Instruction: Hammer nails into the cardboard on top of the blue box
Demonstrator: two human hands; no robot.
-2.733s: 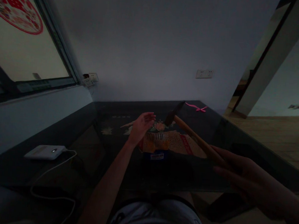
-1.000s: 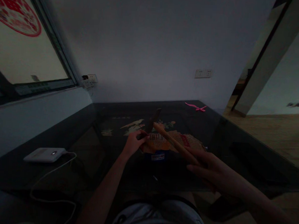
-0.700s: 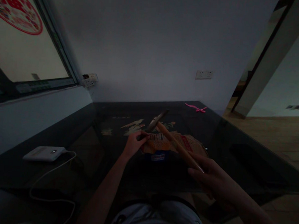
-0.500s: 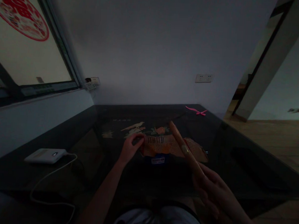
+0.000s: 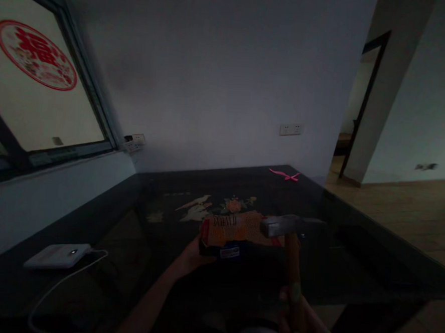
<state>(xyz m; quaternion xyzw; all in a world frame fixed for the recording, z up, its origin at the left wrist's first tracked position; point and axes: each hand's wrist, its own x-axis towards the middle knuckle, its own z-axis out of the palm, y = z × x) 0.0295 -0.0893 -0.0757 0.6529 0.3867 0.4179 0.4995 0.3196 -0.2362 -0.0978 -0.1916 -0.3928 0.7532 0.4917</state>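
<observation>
My right hand (image 5: 305,327) is closed around the wooden handle of a hammer (image 5: 292,261), held upright with its metal head on top. The hammer head hangs in front of the right part of an orange, speckled, ragged-edged box (image 5: 237,227) with dark lettering and red ends. At the box's left end, my left hand (image 5: 194,257) grips it from the near side; some fingers are hidden behind it. A blue part with a pale label (image 5: 230,251) shows on the box's near side. Whether the hammer touches the box, I cannot tell.
The dark glossy table (image 5: 126,261) has a bird-and-flower picture (image 5: 201,205) on its top. A white power bank (image 5: 56,255) with a cable lies at the left. A pink ribbon (image 5: 285,176) is by the far edge, and a small shiny object (image 5: 303,236) sits right of the box.
The hammer has swung from leaning left, head out of sight, to upright with its head showing. My left hand moved from the box's upper left edge down around its left end. My view tilted up.
</observation>
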